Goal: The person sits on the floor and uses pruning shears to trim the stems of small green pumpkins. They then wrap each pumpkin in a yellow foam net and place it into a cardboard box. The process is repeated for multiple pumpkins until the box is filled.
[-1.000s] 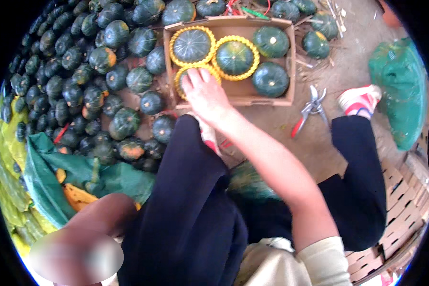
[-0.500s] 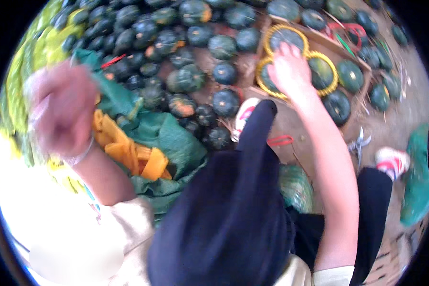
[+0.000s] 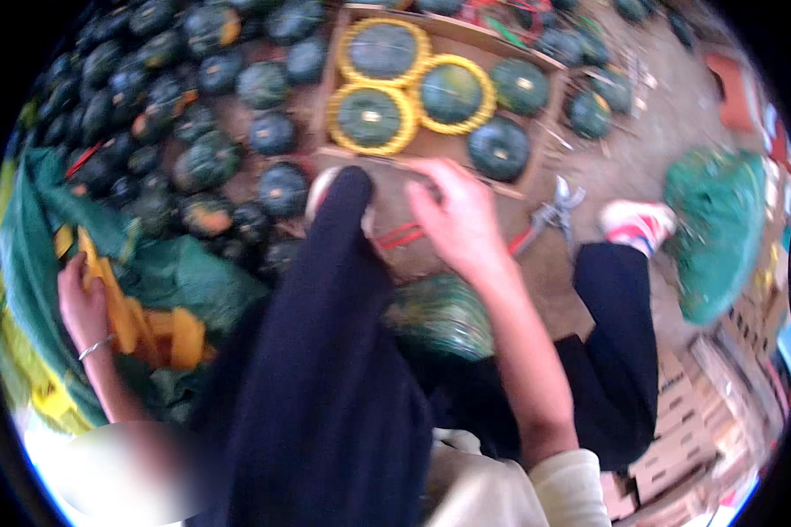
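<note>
My left hand (image 3: 83, 303) is at the open mouth of a green woven sack (image 3: 206, 277), its fingers curled on a folded yellow foam sleeve (image 3: 119, 307). More orange-yellow foam sleeves (image 3: 180, 338) lie beside it in the sack. My right hand (image 3: 457, 211) hovers by the near edge of a shallow cardboard box (image 3: 444, 161), thumb and fingers apart, with nothing seen in it. Inside the box, yellow foam rings surround three dark green pumpkins, one of them a mottled pumpkin (image 3: 451, 92). Two pumpkins without rings, including a dark pumpkin (image 3: 498, 147), sit at its right side.
Many loose pumpkins (image 3: 211, 162) cover the floor to the left. Pliers-like cutters (image 3: 558, 211) lie right of my right hand. A wrapped green bundle (image 3: 439, 316) is under my right forearm. A green bag (image 3: 716, 233) and stacked cartons (image 3: 677, 422) stand at the right.
My left hand has come down from the air into the green sack. My right hand has left the ringed pumpkins and drawn back to the box's near edge. The view has shifted right.
</note>
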Available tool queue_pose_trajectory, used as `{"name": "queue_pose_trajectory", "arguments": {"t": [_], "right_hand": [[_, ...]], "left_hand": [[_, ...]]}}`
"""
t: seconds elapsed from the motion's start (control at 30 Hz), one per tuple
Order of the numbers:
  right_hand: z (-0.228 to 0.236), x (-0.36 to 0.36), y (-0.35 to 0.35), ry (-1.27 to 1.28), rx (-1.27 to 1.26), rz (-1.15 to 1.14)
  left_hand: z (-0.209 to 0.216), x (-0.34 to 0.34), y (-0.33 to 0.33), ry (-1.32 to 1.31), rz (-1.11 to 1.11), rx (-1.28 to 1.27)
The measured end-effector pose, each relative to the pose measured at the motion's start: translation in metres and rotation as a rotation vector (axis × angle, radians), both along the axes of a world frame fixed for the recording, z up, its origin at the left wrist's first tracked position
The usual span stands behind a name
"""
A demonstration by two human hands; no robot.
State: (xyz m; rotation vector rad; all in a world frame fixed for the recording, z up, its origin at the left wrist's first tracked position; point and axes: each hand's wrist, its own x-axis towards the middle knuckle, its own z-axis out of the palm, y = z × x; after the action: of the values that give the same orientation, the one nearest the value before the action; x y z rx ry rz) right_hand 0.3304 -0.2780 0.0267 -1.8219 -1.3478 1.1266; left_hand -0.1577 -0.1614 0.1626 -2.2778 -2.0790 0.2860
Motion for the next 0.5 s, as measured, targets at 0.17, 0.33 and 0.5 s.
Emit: {"name": "queue_pose_trajectory", "arguments": {"t": [0.17, 0.33, 0.5], "right_hand": [[0.030, -0.017, 0.030, 0.570, 0.178, -0.208], [0.025, 0.009, 0.027, 0.137, 0.350, -0.168], [0.006, 0.025, 0.012, -0.387, 0.514, -0.312]], "left_hand": [[-0.020, 0.261, -0.002, -0.880, -0.311, -0.234], [-0.069, 0.321, 0.007, -1.156, -0.422, -1.122], [-0.128, 0.363, -0.019, -1.586, 0.179, -1.421]]}}
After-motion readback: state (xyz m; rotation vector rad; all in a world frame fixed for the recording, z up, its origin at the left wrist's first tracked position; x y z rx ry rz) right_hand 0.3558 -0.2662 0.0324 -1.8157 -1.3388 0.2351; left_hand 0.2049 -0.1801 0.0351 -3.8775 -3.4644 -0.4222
